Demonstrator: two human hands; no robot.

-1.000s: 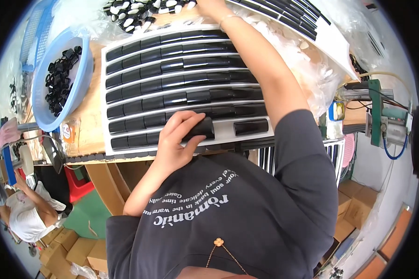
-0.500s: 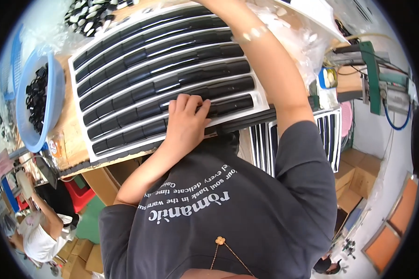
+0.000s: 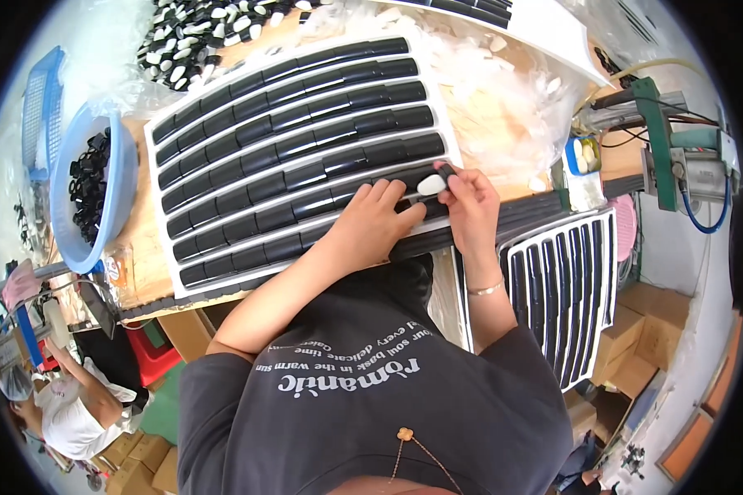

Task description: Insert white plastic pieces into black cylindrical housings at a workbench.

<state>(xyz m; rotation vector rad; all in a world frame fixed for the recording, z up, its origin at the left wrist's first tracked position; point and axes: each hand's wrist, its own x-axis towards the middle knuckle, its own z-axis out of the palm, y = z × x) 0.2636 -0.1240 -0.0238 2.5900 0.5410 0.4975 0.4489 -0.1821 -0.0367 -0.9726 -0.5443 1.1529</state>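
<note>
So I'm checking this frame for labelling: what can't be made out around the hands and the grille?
Head view, the only one:
- Lower right corner of the flat white-framed car grille with black slats: covered by the left hand and right hand.
- Small white oval piece: partly hidden by the right hand's fingers.
- Second grille standing beside the bench: bottom cut off by the torso.
- Black parts in the blue plastic basin: too small.

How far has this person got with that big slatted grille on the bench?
Every slat of the grille already carries a row of glossy black segments. Right now the left hand presses on its lower right corner while the right hand holds a small white piece there. A second grille stands beside the bench.
</note>
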